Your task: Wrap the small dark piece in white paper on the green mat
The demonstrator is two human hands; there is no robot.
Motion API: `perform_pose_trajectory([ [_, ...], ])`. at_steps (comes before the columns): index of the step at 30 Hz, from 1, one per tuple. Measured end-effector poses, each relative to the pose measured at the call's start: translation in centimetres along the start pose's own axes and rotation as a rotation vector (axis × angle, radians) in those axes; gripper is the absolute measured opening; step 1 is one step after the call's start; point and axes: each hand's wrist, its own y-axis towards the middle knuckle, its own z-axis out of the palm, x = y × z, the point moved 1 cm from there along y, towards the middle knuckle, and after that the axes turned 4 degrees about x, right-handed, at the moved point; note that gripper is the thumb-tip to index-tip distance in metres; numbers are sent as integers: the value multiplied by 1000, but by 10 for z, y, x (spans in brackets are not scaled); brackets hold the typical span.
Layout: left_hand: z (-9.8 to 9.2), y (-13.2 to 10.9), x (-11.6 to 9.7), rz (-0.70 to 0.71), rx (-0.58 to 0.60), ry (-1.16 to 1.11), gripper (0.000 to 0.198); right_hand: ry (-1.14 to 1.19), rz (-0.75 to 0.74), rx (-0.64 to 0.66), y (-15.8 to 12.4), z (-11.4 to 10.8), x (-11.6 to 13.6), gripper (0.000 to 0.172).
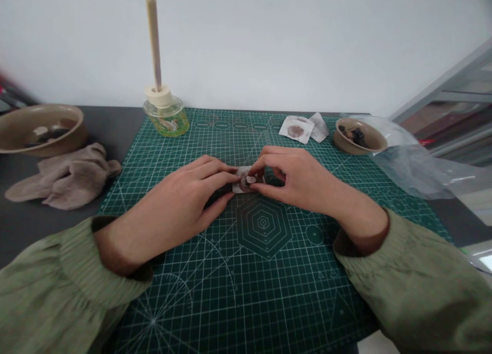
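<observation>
Both hands meet at the middle of a green cutting mat [269, 272]. My left hand [184, 200] lies low on the mat, its fingers pressed together on the left end of a small pale paper piece [241, 184]. My right hand [295, 177] pinches a small round brownish object [250, 179] against that paper with thumb and forefinger. Both wrists come out of olive green sleeves. Most of the paper is hidden under the fingers.
A glass jar [167, 119] with a tape roll and a tall stick stands at the mat's back left. A tan bowl [40, 128] and a beige cloth [65, 177] lie left. Stained paper squares [298, 128], a small bowl [359, 136] and a clear plastic bag [415, 169] lie at the right.
</observation>
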Motion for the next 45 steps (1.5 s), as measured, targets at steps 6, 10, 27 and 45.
perform_pose_trajectory([
  [6, -1, -1, -4, -35, -13, -26, 34, -3, -70, -88, 0, 0, 0, 10],
  [10, -4, 0, -11, -129, -89, -126, 33, 149, -75, -166, 0, -4, 8, 11],
  [27, -16, 2, -24, -197, -367, -416, 10, 1042, 107, -24, 4, 1, 17, 38],
  [45, -15, -1, -23, -231, -379, -499, 15, 1006, 119, 0, 1, -1, 19, 36],
])
